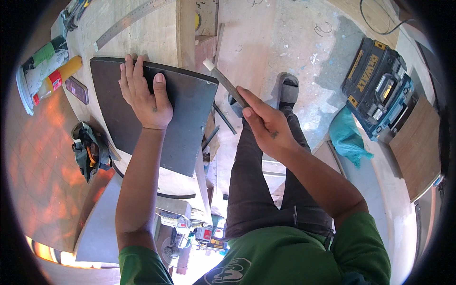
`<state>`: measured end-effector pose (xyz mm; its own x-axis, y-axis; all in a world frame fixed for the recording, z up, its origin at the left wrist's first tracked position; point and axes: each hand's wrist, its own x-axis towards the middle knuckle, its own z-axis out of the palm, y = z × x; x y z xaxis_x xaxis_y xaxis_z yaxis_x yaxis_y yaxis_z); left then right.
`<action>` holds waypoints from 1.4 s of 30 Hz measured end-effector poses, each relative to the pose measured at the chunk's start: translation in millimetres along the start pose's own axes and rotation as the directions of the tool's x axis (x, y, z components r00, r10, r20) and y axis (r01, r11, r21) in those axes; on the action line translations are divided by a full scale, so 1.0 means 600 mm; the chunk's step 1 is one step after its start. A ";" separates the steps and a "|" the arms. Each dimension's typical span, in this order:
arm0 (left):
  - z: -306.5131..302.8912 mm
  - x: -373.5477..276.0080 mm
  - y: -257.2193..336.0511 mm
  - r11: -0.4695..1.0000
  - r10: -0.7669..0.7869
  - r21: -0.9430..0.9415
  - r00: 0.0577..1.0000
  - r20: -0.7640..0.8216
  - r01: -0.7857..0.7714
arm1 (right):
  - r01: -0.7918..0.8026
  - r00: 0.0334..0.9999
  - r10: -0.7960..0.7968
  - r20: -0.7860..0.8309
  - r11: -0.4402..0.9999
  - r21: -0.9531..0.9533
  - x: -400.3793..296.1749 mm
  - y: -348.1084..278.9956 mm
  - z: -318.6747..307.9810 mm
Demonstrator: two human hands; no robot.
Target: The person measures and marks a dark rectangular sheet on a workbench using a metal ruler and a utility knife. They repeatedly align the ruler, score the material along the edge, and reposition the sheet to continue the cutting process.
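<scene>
A dark, four-sided board (185,121) with a black edge lies on the pale wooden workbench (153,39). My left hand (146,96) rests flat on its face, thumb spread, with the fingertips reaching over the far edge. In my right hand (267,124) is a slim, file-like bar (228,85) with a whitish tip. Its tip points up and left, past the board's right corner; I cannot tell exactly what tool it is. The bar appears apart from the board.
A steel ruler (124,26), a phone (77,89), a juice bottle (58,78) and a paint-smeared tub (41,71) lie along the bench's left. A tool pouch (91,151) hangs nearby. At right are a DeWalt case (370,71) and a teal bag (347,135).
</scene>
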<state>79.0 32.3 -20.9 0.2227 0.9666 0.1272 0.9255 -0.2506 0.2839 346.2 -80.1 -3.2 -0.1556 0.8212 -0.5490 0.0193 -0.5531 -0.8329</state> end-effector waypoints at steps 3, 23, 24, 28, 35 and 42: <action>-0.003 0.001 0.001 1.000 0.007 -0.008 1.000 0.002 -0.007 | 0.139 0.989 -0.139 -0.054 0.990 -0.018 -0.010 0.029 0.005; -0.004 0.005 0.010 0.996 0.063 0.069 0.998 0.003 -0.063 | -0.090 0.996 0.089 0.016 0.992 0.088 0.045 0.012 0.019; -0.004 0.005 0.009 0.996 0.060 0.069 0.998 0.005 -0.060 | -0.070 0.997 0.071 -0.008 0.993 0.092 0.041 0.015 0.020; -0.003 0.005 0.011 0.997 0.047 0.066 0.999 0.006 -0.048 | 0.097 0.990 -0.083 -0.114 0.987 0.127 -0.001 0.024 0.045; -0.002 0.005 0.008 0.997 0.052 0.053 0.999 0.007 -0.052 | -0.028 0.994 0.044 -0.096 0.987 0.160 0.039 0.010 0.038; -0.002 0.007 0.007 0.995 0.081 0.054 0.997 0.001 -0.081 | 0.045 0.994 -0.035 -0.107 0.994 0.099 0.005 0.007 0.049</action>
<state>83.4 35.1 -18.3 0.2970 0.9433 0.1484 0.9197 -0.3243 0.2213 317.0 -84.3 -6.5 -0.0500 0.8502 -0.5241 -0.0852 -0.5265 -0.8459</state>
